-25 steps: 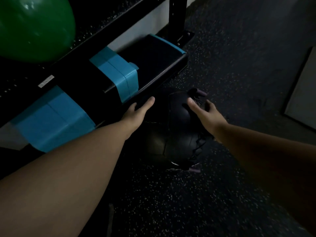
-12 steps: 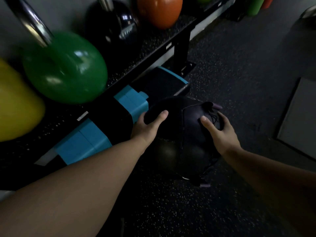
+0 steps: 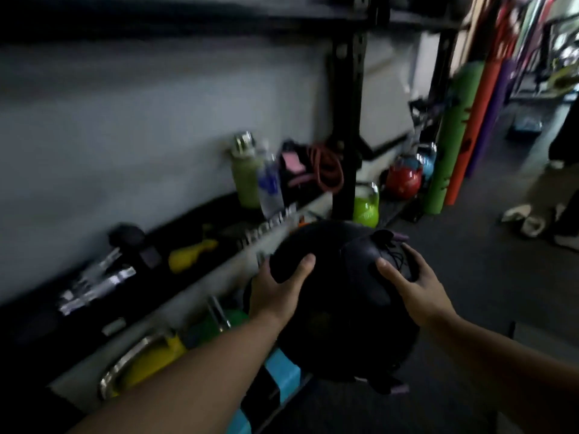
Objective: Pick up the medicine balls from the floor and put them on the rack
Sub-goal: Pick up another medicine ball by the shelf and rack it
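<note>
Black medicine ball clamped between both hands, clear of the floor. Left hand wrapped on ball's left side, thumb over the top; right hand spread on upper right, fingers across the laced seam. Rack shelf just left of and beyond the grip, carrying bottles and a yellow dumbbell. Yellow kettlebell below left forearm. Green kettlebell on floor past the ball. Motion blur, details soft.
</note>
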A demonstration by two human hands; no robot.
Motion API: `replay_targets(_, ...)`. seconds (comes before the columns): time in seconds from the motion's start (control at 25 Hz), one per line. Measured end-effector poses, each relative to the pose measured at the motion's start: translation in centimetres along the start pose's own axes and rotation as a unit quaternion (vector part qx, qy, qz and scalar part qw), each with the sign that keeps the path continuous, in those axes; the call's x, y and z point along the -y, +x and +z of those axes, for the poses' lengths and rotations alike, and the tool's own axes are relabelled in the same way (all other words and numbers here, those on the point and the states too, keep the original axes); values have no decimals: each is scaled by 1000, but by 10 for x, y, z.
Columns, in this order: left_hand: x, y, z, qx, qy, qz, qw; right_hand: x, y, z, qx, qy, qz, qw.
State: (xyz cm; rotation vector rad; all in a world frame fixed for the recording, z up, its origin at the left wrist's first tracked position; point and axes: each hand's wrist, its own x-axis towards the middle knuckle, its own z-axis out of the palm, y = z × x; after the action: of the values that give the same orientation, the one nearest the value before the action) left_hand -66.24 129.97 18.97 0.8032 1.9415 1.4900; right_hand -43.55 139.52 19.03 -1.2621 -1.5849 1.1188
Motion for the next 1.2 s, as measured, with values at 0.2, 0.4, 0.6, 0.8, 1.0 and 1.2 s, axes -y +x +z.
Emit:
replay_targets(0.2, -224, -3, -89, -63, -6, 116, 991, 248, 21, -33, 11, 62, -142, 988)
replay_targets(0.4, -421, -21, -185, -110, 27, 217, 969, 445, 41, -41, 0, 125, -239, 963)
replay_targets(0.6, -526, -16, -250, -150, 38, 279, 948, 556, 52, -22, 23, 199, -286, 937)
replay_targets(0.8, -539, 28, -277, -240, 81, 249, 935, 583, 116, 47, 101, 228, -295, 922)
replay_targets(1.0, -516, 79, -266, -283, 254, 237, 894, 561, 213, 133, 178, 267, -235, 918)
replay_targets(1.2, -514, 123, -249, -359, 312, 279, 834, 562, 265, 167, 195, 274, -257, 906)
